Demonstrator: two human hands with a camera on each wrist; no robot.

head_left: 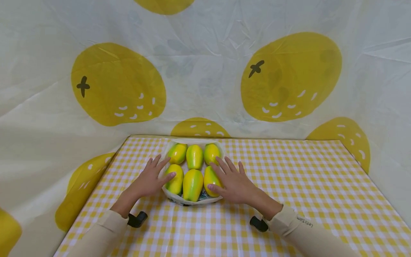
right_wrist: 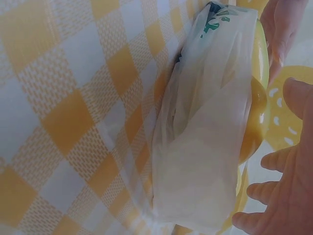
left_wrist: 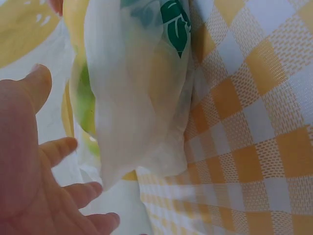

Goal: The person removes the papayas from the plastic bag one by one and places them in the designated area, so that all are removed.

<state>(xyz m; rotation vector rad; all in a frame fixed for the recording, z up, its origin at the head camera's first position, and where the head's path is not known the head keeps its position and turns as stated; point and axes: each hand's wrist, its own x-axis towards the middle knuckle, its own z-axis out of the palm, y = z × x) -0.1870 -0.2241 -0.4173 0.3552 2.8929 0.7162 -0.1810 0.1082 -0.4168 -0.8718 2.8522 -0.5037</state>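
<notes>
Several glossy yellow-green fruits (head_left: 193, 185), shaped like mangoes or papayas, lie in two rows inside an open whitish bag (head_left: 174, 198). In the wrist views the thin wall of the bag (left_wrist: 132, 107) (right_wrist: 200, 142) stands up around them and carries a green leaf print. My left hand (head_left: 150, 180) (left_wrist: 34, 186) hovers at the bag's left side, fingers spread. On the right side my right hand (head_left: 236, 185) (right_wrist: 291, 191) reaches over the edge, its fingertips covering parts of the right-hand fruits. Neither hand grips anything; whether the fingertips touch the fruit I cannot tell.
A yellow-and-white checked cloth (head_left: 305, 185) covers the table, with the bag near its back edge. Behind and beside it hangs a pale curtain (head_left: 205, 78) printed with big yellow fruits. Black camera mounts (head_left: 137, 219) sit under both wrists.
</notes>
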